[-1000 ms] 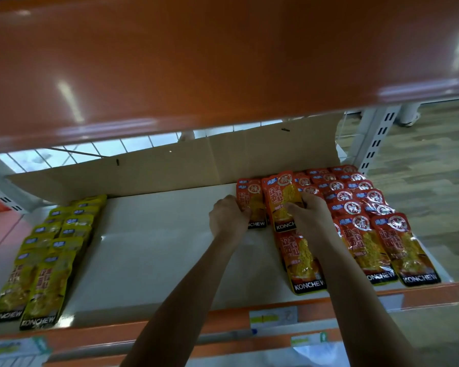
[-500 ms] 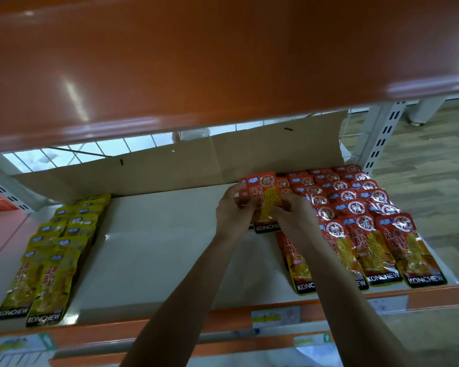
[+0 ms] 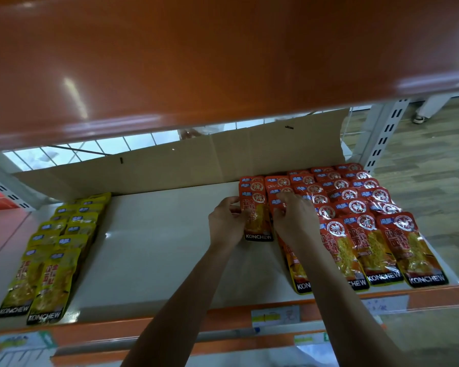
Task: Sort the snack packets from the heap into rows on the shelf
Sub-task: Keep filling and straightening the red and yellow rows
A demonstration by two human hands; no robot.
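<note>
Fingers of left hand (image 3: 227,221) and right hand (image 3: 296,223) pinching side edges of red packet (image 3: 257,221), black band reading "KONCHEW". Packet lying on white shelf (image 3: 157,247) just before right half of cardboard sheet (image 3: 170,168). Further red rows (image 3: 382,234), same "KONCHEW" label, lying before sheet's right end; yellow rows (image 3: 53,260), also "KONCHEW", lying before its left end.

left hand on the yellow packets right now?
No, the left hand pinches a red packet near the middle, while the yellow packets lie untouched at the far left.
</note>
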